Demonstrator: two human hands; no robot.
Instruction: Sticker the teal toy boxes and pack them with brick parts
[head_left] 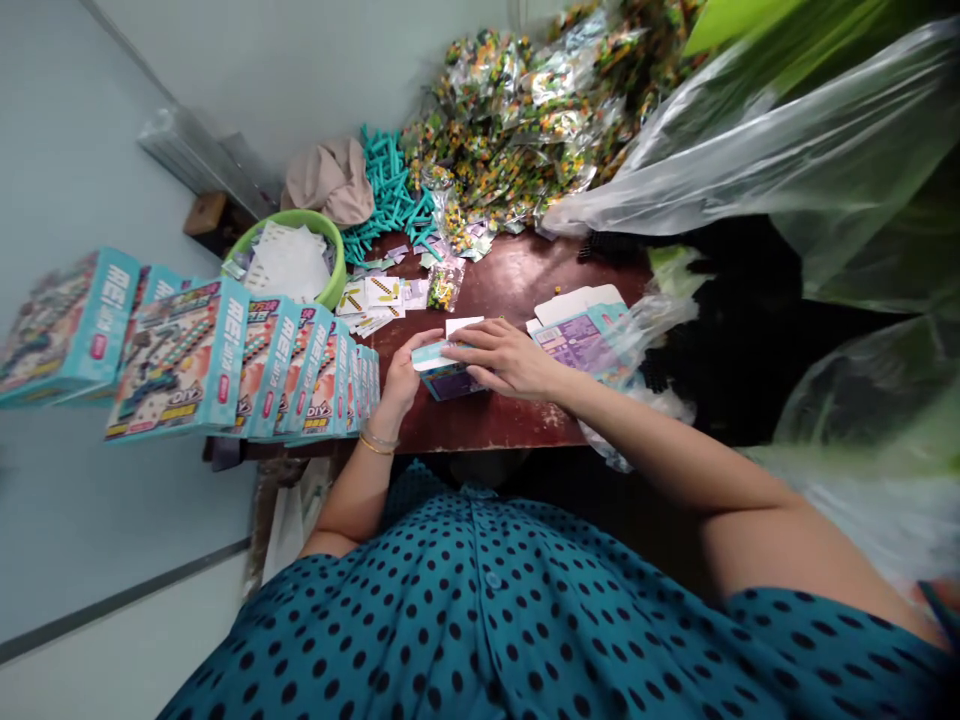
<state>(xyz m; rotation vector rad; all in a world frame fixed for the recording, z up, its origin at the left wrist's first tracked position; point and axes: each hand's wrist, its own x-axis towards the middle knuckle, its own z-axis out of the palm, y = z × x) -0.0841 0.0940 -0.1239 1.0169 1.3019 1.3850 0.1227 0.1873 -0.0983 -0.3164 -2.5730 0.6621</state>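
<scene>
Near the front edge of the table, a small blue and purple cardboard box is held between my two hands. My left hand grips its left end, thumb along the upper edge. Across the top lies my right hand, its fingers stretched over the box near a raised white flap. What is inside the box is hidden. Just behind it lies a clear bag of small coloured pieces. Printed paper sheets are spread behind my left hand.
Finished-looking boxes stand in a row at the left. Behind them is a green basin of white sheets. Teal plastic parts and a heap of bagged pieces fill the back. Flat cartons and plastic film lie right.
</scene>
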